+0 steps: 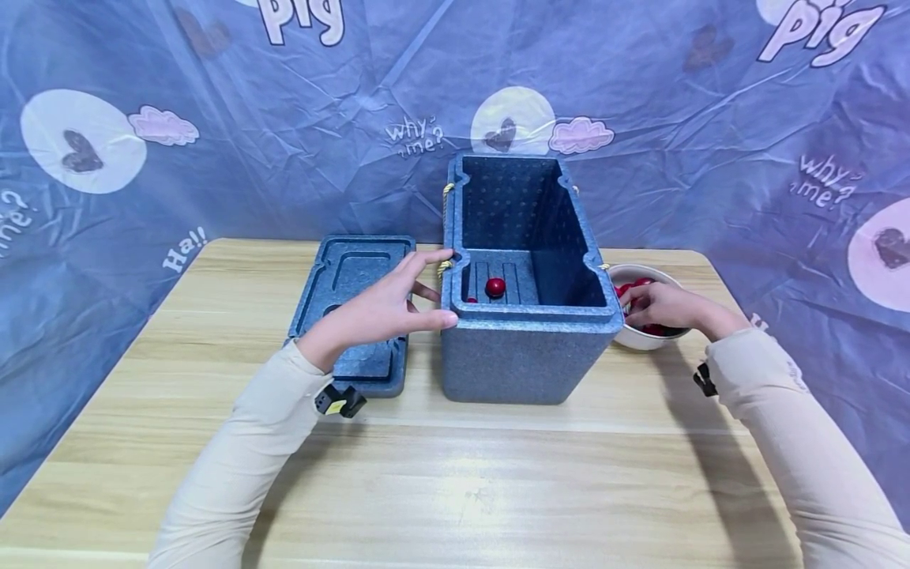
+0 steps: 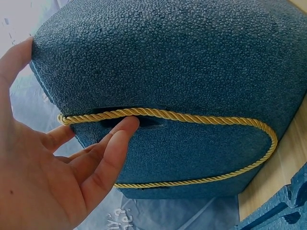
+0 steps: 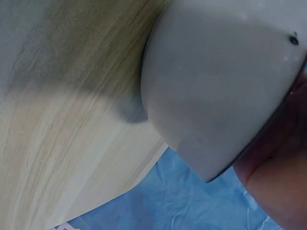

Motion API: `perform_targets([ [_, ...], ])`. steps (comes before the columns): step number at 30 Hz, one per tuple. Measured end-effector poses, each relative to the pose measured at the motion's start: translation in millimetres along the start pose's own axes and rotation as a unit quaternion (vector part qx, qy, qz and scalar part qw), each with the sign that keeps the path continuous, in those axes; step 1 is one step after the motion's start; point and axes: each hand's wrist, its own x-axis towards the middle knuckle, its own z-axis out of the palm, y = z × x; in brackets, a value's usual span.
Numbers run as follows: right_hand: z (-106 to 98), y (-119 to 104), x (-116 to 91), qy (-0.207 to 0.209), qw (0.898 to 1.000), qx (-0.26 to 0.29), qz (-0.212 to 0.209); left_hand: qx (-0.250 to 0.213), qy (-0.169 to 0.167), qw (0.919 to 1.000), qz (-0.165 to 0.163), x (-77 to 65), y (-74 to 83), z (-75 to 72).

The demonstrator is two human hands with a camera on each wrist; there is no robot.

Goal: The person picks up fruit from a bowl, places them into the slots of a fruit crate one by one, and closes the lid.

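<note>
My left hand touches the left side of a blue foam box. Its thumb and forefinger lie near the rim; in the left wrist view, another finger touches the box beside a gold rope handle. Inside the box, a shiny red ball lies on the floor, with part of another at the near left corner. To the box's right, my right hand reaches into a pale bowl among several red balls. Its fingertips are hidden there, so a grip cannot be made out.
The box's blue foam lid lies flat on the wooden table, left of the box. Behind the table hangs a blue printed cloth. In the right wrist view, the bowl's outer wall fills much of the frame.
</note>
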Motion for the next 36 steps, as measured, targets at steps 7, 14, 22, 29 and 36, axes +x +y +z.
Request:
perform_targets([
  [7, -0.6, -2.4, 0.3, 0.01, 1.0, 0.013, -0.011, -0.003, 0.001, 1.0, -0.004, -0.2, -0.9, 0.2],
  [14, -8.2, -5.6, -3.0, 0.02, 1.0, 0.013, 0.013, -0.002, 0.002, 1.0, -0.004, 0.0, -1.5, 0.1],
  [22, -15.3, -12.2, -11.4, 0.044, 0.999, -0.031, 0.003, -0.001, 0.0, 1.0, -0.004, 0.3, -2.2, 0.6],
  [29, -30.7, -22.5, -22.0, 0.084, 0.995, -0.048, -0.011, -0.001, 0.001, 1.0, -0.003, 0.2, -1.7, 0.6],
  [36, -50.2, -33.2, -26.0, 0.104, 0.993, -0.052, 0.004, -0.002, 0.001, 1.0, -0.002, 0.9, -3.5, 1.0],
])
